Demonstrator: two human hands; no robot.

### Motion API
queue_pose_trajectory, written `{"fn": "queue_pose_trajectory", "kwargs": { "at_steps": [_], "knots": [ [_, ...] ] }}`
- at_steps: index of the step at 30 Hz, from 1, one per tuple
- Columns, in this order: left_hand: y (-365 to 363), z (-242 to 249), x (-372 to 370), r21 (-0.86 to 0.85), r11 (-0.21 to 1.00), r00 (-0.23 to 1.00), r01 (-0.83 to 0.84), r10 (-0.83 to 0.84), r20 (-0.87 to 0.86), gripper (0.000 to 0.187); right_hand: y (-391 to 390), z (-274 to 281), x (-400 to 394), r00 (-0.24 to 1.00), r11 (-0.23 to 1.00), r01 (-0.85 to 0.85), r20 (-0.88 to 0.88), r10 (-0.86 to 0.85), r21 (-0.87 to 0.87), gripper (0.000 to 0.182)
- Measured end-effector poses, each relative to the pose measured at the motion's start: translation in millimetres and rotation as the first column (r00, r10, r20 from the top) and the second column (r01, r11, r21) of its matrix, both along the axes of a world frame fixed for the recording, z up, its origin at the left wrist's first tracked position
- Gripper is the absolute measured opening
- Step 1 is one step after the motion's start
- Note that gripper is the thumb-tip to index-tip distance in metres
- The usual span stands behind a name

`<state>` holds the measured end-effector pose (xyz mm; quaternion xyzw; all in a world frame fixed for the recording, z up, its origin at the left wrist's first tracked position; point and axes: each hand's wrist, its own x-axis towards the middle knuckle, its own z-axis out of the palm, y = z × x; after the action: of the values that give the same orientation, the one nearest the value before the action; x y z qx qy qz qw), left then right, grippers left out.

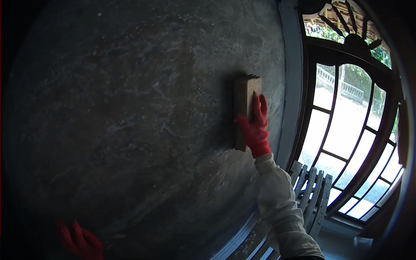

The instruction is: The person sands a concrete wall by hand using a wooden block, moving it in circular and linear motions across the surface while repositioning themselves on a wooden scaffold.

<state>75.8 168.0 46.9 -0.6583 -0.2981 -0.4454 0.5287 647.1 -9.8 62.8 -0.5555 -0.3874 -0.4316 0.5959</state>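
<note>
In view are two red gloves (256, 130) (81, 243), one wooden block (245, 97), one pale sleeve (284, 199) and one wall (138, 108).

The head-worn camera faces a grey wall (130, 104) from close by.

Dark-framed window (342, 117), many-paned, set at far right; through it, a pale balustrade (352, 92) and green foliage (360, 74) are seen. Slatted bench (322, 203), grey, placed at near right, before the window.
</note>
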Motion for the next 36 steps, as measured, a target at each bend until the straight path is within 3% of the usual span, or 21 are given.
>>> {"fn": "queue_pose_trajectory", "kwargs": {
  "at_steps": [3, 7, 9, 11, 12, 16, 19, 21, 23, 24, 29, 33, 36],
  "knots": [
    [-7, 4, 6, -0.021, 0.999, 0.999, -0.025, 0.024, -0.026, 0.032, -3, -46, -6, 0.997, 0.996, 0.078, -0.012, -0.079, -0.05, 0.093],
    [-19, 15, 20, 0.002, 1.0, 1.0, 0.013, -0.013, -0.022, 0.033, -3, -233, -21, 0.981, 0.983, 0.054, -0.174, -0.085, -0.177, 0.098],
    [-41, 43, 34, 0.004, 0.99, 0.977, 0.138, -0.135, -0.163, 0.035, -11, -277, -23, 0.967, 0.979, 0.045, -0.237, -0.092, -0.197, 0.098],
    [-45, 49, 41, 0.027, 0.989, 0.976, 0.148, -0.141, -0.168, 0.032, -9, -281, -11, 0.966, 0.98, 0.026, -0.249, -0.075, -0.195, 0.097],
    [-45, 51, 43, 0.033, 0.987, 0.97, 0.16, -0.151, -0.188, 0.03, -7, -257, -4, 0.974, 0.983, 0.067, -0.202, -0.102, -0.173, 0.097],
    [-47, 48, 49, 0.074, 0.983, 0.977, 0.168, -0.157, -0.142, 0.029, -17, -109, 53, 0.997, 0.996, 0.053, -0.046, -0.056, -0.074, 0.091],
    [-52, 45, 50, 0.052, 0.995, 0.991, 0.089, -0.084, -0.1, 0.028, -20, -6, 71, 0.998, 0.999, 0.003, -0.067, 0.0, 0.039, 0.088],
    [-55, 44, 54, 0.074, 0.997, 0.999, 0.005, -0.002, -0.039, 0.029, -20, -7, 79, 0.998, 0.999, 0.006, -0.059, -0.004, 0.031, 0.089],
    [-53, 42, 54, 0.077, 0.997, 0.999, 0.024, -0.022, -0.026, 0.029, -22, -33, 77, 0.997, 0.999, 0.035, -0.068, -0.037, -0.036, 0.09],
    [-52, 42, 54, 0.078, 0.996, 0.999, 0.036, -0.034, -0.022, 0.029, -19, -72, 83, 0.995, 0.997, 0.06, -0.075, -0.063, -0.053, 0.091],
    [-53, 45, 59, 0.082, 0.995, 0.998, 0.056, -0.052, -0.046, 0.027, -31, -256, 56, 0.874, 0.971, -0.066, -0.483, -0.056, -0.232, 0.094],
    [-53, 50, 58, 0.066, 0.995, 0.989, 0.074, -0.065, -0.135, 0.028, -30, -236, 74, 0.931, 0.978, 0.005, -0.356, -0.081, -0.209, 0.092],
    [-54, 52, 62, 0.134, 0.989, 0.988, 0.068, -0.048, -0.147, 0.029, -32, -119, 106, 0.984, 0.992, 0.035, -0.172, -0.056, -0.124, 0.088]
  ]
}}
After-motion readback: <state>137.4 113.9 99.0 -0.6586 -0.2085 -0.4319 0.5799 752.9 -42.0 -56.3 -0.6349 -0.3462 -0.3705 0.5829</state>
